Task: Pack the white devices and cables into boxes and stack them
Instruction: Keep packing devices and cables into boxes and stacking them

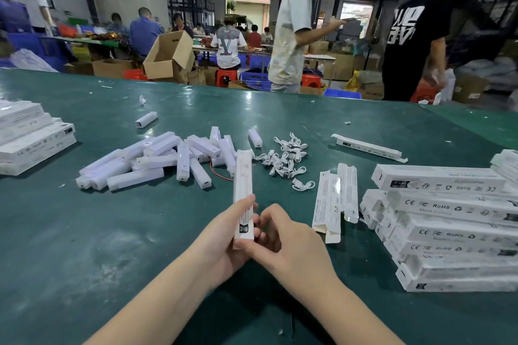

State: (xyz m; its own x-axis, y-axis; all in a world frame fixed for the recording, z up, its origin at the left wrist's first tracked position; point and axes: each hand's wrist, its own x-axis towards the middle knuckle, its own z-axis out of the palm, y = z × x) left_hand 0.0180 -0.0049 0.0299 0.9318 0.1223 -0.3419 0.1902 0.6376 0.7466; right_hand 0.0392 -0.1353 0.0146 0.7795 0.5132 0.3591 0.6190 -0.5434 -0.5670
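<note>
A long white box [242,187] stands nearly upright above the green table [112,232]. My left hand [224,238] grips its lower part, thumb along the left side. My right hand [283,238] pinches its bottom end with curled fingers. Behind it lies a heap of white devices [157,159] in clear wrap. A tangle of short white cables [286,159] lies to the right of the heap. Two flat unfolded boxes [335,199] rest right of my hands.
A stack of white boxes [454,227] fills the right side, another stack [30,137] the far left. One long box [370,147] lies alone further back. Two people [291,31] stand beyond the table's far edge, among cardboard cartons [168,56] and stools.
</note>
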